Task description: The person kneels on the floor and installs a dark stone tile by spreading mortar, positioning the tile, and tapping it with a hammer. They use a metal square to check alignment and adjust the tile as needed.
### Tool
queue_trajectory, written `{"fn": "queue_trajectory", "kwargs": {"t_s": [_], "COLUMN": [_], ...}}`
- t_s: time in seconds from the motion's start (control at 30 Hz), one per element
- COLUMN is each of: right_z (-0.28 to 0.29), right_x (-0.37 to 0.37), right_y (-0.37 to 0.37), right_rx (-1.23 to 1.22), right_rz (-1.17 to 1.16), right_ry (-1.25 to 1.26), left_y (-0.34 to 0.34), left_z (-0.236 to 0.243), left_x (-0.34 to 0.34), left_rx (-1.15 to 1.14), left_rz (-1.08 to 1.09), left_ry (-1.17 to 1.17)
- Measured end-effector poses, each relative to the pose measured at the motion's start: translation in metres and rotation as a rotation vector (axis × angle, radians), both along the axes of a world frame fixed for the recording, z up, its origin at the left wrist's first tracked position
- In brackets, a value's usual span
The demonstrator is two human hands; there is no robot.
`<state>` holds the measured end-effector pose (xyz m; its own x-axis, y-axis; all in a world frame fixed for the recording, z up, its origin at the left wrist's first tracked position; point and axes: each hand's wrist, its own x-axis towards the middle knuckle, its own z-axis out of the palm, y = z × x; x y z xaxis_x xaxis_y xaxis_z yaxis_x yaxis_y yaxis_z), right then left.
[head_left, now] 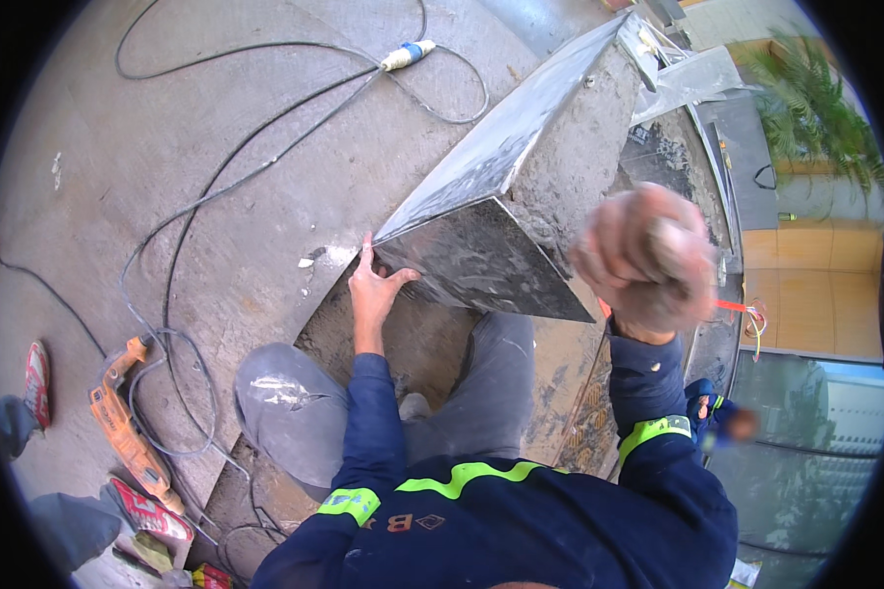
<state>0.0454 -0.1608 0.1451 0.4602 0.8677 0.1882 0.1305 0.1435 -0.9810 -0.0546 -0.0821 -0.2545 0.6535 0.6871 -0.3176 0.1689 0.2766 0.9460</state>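
A dark stone slab (486, 257) faces me at the end of a low structure, its surface smeared with grey. My left hand (375, 290) grips its left corner, index finger up along the edge and thumb against the face. From that corner a long, lighter slab (521, 128) runs away to the far right. Rough grey mortar (584, 133) lies behind both slabs. My right hand (648, 255) is raised beyond the slab's right end, closed in a fist and blurred by motion. Nothing sticks out of the fist.
An orange power tool (128, 427) lies at the left among looped dark cables. Its cables run to a white and blue connector (408, 55). Red shoes (37, 383) of people stand at the left. Another person (717, 412) is at the right, near glass panels and a palm (820, 113).
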Motion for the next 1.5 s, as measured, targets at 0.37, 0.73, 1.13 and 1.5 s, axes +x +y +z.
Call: {"fn": "queue_trajectory", "kwargs": {"t_s": [0.37,0.73,1.13,1.5], "right_z": [0.006,-0.034,-0.018,0.005], "right_x": [0.003,0.010,0.005,0.001], "right_y": [0.008,0.007,0.027,0.018], "right_rx": [0.063,-0.186,-0.008,0.009], "right_rz": [0.182,0.110,0.267,0.220], "right_ry": [-0.054,-0.180,-0.039,-0.247], "left_y": [0.001,0.005,-0.004,0.002], "left_z": [-0.008,0.000,-0.015,-0.009], "left_x": [0.001,-0.002,0.001,0.001], "left_rx": [0.067,-0.047,-0.001,-0.088], "left_rz": [0.050,-0.021,0.083,0.025], "left_ry": [-0.006,0.082,0.001,0.047]}}
